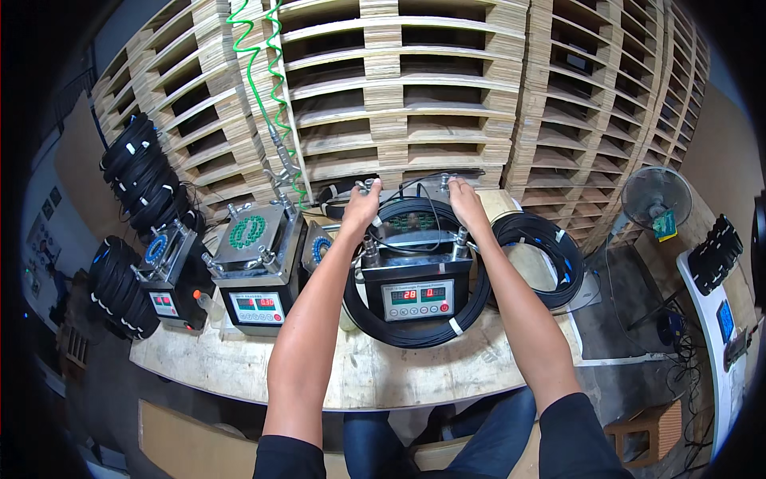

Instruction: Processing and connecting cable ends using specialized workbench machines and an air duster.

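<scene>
In front of me stands a polishing machine [417, 300] with a red-digit display. A large coil of black cable [407, 337] loops around it, tied with white bands. My left hand [363, 206] is up at the machine's far left corner, its fingers closed on a metal knob [366, 184]. At the far right corner, the fingers of my right hand [465, 201] are closed on another metal knob [445, 183]. Two metal posts [459, 243] at the near corners are untouched. Cable strands cross over the top plate and partly hide it.
Two similar machines [254, 276] stand to the left, with a small bottle [209, 303] between them. Another cable coil [550, 279] lies right. Cable coils [142, 172] are stacked far left. Wooden pallets [399, 88] rise behind; green air hoses [255, 72] hang there. A fan [656, 199] stands right.
</scene>
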Demonstrator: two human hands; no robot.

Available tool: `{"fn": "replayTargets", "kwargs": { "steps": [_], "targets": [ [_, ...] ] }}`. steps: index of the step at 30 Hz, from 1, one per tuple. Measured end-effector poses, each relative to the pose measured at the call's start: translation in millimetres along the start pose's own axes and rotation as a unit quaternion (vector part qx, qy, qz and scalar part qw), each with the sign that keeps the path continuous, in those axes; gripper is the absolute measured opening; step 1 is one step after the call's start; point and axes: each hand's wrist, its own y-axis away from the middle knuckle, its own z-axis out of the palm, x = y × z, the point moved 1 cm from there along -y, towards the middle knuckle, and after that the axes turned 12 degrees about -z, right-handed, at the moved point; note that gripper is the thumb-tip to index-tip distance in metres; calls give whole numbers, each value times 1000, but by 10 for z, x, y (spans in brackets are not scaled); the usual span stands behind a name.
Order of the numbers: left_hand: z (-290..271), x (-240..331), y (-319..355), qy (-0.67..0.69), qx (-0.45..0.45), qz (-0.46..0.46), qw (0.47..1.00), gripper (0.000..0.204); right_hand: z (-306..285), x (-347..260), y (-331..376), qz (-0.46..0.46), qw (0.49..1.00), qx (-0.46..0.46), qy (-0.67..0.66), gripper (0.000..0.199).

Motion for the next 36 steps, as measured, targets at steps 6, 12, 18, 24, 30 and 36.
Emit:
{"fn": "replayTargets", "kwargs": {
  "steps": [6,12,18,24,30,36],
  "targets": [
    [-56,-11,28,-11,19,5,1000,93,-4,-127,56,-34,999,-2,-27,53],
    [22,26,67,23,-6,21,1000,88,-48,-25,39,-41,999,-11,-5,55],
    [-27,-33,-26,31,-18,5,999,88,-4,-103,31,34,998,-40,21,58],
    [44,57,46,5,-11,-11,1000,86,-28,88,-3,-35,999,-6,8,55],
    [-45,6,70,32,-5,23,999,85,-4,-104,83,-36,999,1,-35,54],
    [-38,82,123,33,-15,17,999,86,-68,-121,73,-14,1000,-14,4,55]
  ]
}}
